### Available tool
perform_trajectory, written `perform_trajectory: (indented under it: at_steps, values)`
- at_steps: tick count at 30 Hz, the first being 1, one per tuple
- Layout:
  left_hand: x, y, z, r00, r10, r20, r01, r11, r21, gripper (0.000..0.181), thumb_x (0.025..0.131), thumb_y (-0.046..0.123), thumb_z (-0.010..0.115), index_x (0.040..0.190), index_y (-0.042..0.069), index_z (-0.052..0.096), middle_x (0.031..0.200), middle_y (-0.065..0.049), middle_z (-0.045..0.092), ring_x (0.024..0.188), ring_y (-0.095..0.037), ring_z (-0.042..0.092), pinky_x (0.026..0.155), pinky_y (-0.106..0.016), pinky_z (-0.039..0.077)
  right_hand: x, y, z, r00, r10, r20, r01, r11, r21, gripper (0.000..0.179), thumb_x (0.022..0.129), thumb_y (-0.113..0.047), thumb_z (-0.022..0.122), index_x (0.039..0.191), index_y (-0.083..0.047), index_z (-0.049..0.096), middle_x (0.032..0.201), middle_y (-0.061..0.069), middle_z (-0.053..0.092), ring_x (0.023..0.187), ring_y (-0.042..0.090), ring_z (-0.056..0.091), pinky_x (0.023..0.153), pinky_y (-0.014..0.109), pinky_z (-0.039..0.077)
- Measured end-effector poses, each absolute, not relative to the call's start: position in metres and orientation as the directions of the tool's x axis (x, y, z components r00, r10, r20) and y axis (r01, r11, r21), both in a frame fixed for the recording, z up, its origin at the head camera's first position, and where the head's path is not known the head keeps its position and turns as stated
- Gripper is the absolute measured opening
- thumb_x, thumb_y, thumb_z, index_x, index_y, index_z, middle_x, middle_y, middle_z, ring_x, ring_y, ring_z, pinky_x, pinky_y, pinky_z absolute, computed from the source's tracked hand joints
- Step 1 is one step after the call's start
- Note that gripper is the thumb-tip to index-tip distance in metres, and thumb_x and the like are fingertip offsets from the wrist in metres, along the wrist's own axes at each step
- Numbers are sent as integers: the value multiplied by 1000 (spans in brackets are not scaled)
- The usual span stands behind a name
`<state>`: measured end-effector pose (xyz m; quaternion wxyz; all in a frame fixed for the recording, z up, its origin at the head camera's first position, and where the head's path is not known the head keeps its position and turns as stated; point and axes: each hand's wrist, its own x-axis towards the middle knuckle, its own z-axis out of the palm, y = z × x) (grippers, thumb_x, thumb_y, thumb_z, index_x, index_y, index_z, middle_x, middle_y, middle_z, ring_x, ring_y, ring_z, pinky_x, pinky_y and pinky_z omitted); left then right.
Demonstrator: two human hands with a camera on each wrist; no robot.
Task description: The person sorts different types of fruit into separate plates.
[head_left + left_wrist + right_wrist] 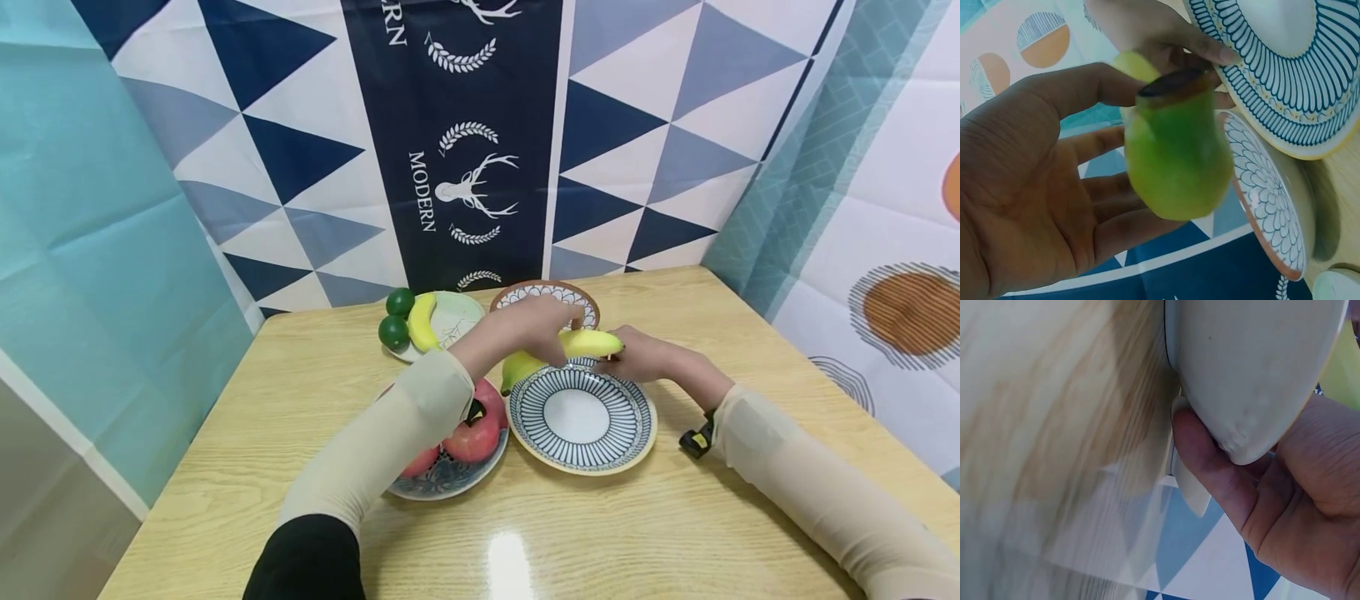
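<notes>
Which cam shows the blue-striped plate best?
Head: the blue-striped plate shows nearly its whole face there, with the right hand at its far rim. Left wrist shows a cropped part of the patterned face; right wrist only the pale underside and edge.

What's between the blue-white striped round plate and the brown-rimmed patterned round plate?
In the head view: a curved yellow fruit, the left grip holding it, and part of the right grip.

Dark backdrop strip [465,108] behind the left fingers [1132,232] says "MODERN" [422,192] in white, plus a cut-off "ERN" [393,22] higher up.
</notes>
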<state>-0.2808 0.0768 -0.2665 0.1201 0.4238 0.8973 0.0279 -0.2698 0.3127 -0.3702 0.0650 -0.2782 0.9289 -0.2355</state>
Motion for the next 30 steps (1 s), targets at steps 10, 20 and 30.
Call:
perform_trajectory:
  at_steps: [10,20,30]
  values:
    - [-262,82,-262,-516,763,-389,772,611,175,63,88,2,78,140,31,56,125,-1,58,109,-19,55,82,-29,49,-276,314,-365,-794,-608,-6,-550,724,-416,28,96,5,66,121,-8,70,91,-2,65,80,14,57,73,33,49]
    - [-237,99,-270,-401,787,-469,844,517,145,59,93,2,78,139,27,53,130,0,56,110,-15,53,79,-24,48,-275,313,-367,-792,-610,-38,-529,714,-458,19,98,-3,69,115,-13,71,92,-7,70,81,10,64,76,34,54]
    - [-225,119,-284,-351,735,-580,867,490,96,53,95,17,80,136,29,48,132,6,55,107,-12,56,77,-22,47,-275,314,-369,-786,-618,14,-563,707,-429,41,92,7,61,132,-2,69,85,-4,63,72,10,55,65,29,48]
